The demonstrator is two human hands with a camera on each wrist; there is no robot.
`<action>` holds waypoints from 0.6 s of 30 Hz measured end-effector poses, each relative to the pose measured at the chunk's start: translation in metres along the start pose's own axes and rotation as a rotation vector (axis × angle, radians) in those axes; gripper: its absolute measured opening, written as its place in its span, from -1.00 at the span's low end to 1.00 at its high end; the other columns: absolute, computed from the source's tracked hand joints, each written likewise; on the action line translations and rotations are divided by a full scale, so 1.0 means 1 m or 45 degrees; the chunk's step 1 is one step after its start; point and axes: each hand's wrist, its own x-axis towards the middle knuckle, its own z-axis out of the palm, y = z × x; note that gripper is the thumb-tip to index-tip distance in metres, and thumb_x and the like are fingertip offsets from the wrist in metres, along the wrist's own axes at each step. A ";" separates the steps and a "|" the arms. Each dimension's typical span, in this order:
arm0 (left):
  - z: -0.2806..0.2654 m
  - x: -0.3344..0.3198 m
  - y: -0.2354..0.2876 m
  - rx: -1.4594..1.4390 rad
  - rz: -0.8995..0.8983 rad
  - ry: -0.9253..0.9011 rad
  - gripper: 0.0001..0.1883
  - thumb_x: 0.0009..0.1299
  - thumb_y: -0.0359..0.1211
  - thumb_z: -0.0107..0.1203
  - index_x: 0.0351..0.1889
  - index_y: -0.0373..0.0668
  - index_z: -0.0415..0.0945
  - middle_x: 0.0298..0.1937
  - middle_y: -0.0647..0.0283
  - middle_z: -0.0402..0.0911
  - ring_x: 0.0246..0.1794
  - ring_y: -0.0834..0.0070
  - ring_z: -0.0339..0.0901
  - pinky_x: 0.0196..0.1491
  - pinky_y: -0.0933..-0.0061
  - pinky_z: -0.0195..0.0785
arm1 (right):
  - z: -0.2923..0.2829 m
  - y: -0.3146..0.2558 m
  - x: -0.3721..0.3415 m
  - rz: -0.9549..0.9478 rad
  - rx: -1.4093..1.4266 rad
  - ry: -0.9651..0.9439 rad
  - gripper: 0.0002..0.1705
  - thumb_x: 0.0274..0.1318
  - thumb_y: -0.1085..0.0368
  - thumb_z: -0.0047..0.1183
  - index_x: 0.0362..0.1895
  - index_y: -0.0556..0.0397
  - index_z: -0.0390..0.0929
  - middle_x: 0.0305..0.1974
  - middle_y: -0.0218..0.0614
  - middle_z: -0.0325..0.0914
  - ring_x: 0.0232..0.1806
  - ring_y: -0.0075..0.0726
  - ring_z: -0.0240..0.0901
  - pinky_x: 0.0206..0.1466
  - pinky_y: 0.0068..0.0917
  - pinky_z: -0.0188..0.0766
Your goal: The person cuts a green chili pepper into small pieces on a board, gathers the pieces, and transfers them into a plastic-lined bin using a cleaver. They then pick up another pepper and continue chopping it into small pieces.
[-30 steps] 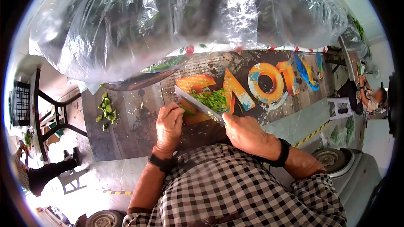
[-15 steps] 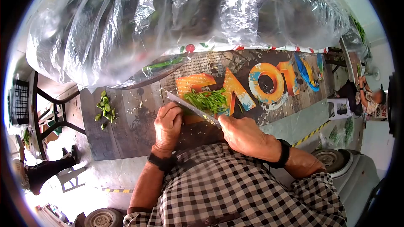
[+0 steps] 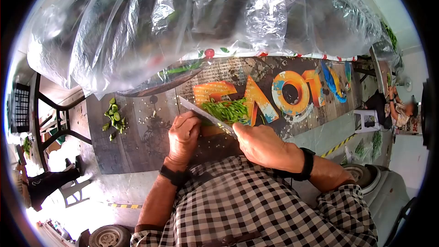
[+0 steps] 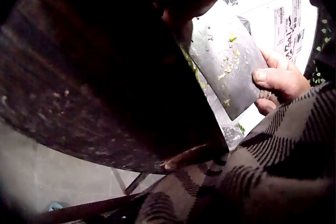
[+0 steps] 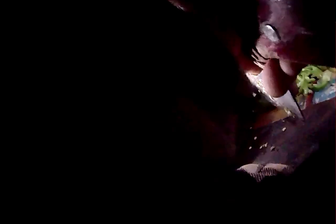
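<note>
A cleaver is in my right hand, its blade slanting up and left across the tabletop. The left wrist view shows its broad steel blade speckled with green and pale bits. Close against the near side of the blade, my left hand has its fingers curled round a green pepper, which the fingers and blade mostly hide. Just beyond the blade lies a heap of thin green pepper slices. Some slices also show in the right wrist view beside the right hand.
Cut pepper ends lie at the left on the wood-patterned table, with pale seeds scattered about. A large clear plastic bag covers the far side. Another person sits at the far right; legs show at left.
The cleaver and right hand have shifted slightly left and toward me, closer to the left hand. The green pepper, visible by the left fingers a second ago, is now mostly hidden.
</note>
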 end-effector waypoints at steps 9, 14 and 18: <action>0.000 -0.001 0.000 -0.052 -0.041 -0.011 -0.84 0.14 -0.60 0.18 -0.34 -0.19 0.59 -0.17 0.18 0.63 -0.17 0.19 0.57 -0.12 0.31 0.47 | 0.017 -0.008 0.033 -0.065 -0.064 0.126 -0.77 0.00 0.49 0.04 -0.29 0.21 0.24 -0.63 -0.13 0.43 -0.62 0.03 0.48 -0.61 -0.15 0.32; 0.001 -0.004 0.000 -0.059 -0.043 0.003 -0.82 0.14 -0.60 0.17 -0.32 -0.18 0.59 -0.14 0.18 0.62 -0.15 0.17 0.57 -0.09 0.30 0.47 | 0.028 -0.009 0.041 -0.096 -0.149 0.252 -0.80 0.05 0.45 0.03 -0.26 0.21 0.28 -0.67 -0.18 0.43 -0.66 -0.06 0.47 -0.65 -0.18 0.32; 0.001 -0.003 0.001 -0.066 -0.082 -0.016 -0.84 0.16 -0.58 0.17 -0.31 -0.19 0.59 -0.15 0.20 0.61 -0.15 0.19 0.57 -0.11 0.32 0.46 | 0.020 0.002 0.016 -0.111 -0.072 0.186 -0.78 0.03 0.49 0.01 -0.23 0.24 0.28 -0.64 -0.14 0.44 -0.64 0.00 0.46 -0.64 -0.16 0.32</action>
